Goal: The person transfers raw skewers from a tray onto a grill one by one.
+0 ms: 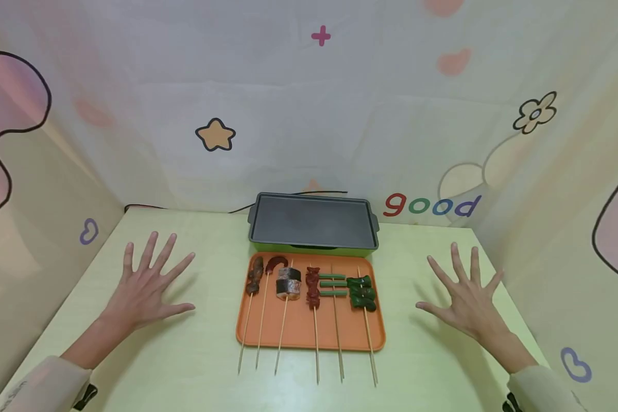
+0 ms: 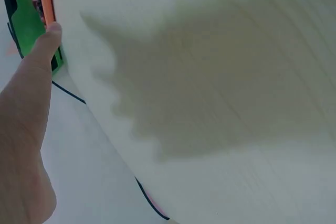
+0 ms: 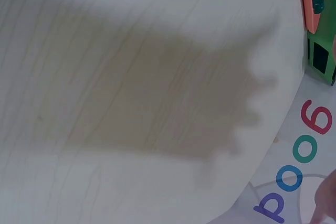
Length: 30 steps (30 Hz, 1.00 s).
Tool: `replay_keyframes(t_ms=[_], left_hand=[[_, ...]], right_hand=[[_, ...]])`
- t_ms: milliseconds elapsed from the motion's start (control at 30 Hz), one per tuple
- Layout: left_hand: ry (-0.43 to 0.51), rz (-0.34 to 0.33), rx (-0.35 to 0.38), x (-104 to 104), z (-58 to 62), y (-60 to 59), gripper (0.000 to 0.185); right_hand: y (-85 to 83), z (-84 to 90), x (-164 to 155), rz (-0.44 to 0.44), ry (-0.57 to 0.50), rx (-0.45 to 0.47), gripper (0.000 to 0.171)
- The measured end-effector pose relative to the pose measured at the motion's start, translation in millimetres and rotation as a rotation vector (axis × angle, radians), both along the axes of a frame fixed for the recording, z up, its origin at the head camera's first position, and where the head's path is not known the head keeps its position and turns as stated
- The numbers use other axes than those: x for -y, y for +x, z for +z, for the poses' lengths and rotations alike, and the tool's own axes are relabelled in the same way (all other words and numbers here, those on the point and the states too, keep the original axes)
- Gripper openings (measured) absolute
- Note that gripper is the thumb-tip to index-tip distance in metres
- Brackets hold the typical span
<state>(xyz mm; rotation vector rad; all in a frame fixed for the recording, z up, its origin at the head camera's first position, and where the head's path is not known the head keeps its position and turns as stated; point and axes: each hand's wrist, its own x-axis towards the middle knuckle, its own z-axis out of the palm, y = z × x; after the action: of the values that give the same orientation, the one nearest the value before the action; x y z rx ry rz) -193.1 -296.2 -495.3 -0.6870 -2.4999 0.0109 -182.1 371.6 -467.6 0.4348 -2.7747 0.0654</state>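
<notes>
Both hands hover over the table with fingers spread and hold nothing. The left hand (image 1: 143, 292) is left of an orange tray (image 1: 298, 335), apart from it; the right hand (image 1: 466, 303) is to its right, also apart. Several skewers lie side by side on the tray, their sticks reaching past its front edge. From the left come a brown chunky skewer (image 1: 255, 276), a dark red curled one (image 1: 276, 263), a black-banded pale one (image 1: 288, 283), a red meat one (image 1: 313, 289), a green bean-like one (image 1: 333, 284) and a dark green one (image 1: 362, 293).
Directly behind the tray stands a grill (image 1: 314, 220) with a grey flat top and green body. A dark cable (image 1: 242, 208) runs along the table's back edge. Printed cloth (image 1: 309, 114) walls in the pale table (image 1: 201, 366) at the back and sides.
</notes>
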Motion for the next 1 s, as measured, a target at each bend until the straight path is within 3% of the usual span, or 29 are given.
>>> replay_keyframes(t_ms=[300,500,667,833,1000], left_hand=[[0.069,0.076,0.161,-8.9,5.9,3.9,0.106],[0.189,0.084,0.272,-14.7,8.7,6.0,0.105],[0.298,0.09,0.352,-19.7,9.5,8.0,0.109],[0.395,0.034,0.378,-26.3,9.0,6.5,0.107],[0.537,-0.027,0.517,-34.0,10.4,8.4,0.099]], right_hand=[[4.8,-1.7,10.8,0.027,-0.169,0.105,0.109],[5.7,-0.5,18.4,0.062,-0.272,0.139,0.108],[10.4,0.7,26.4,0.088,-0.429,0.245,0.109],[16.0,2.6,35.0,0.091,-0.55,0.362,0.11],[27.1,4.4,44.4,0.072,-0.615,0.445,0.107]])
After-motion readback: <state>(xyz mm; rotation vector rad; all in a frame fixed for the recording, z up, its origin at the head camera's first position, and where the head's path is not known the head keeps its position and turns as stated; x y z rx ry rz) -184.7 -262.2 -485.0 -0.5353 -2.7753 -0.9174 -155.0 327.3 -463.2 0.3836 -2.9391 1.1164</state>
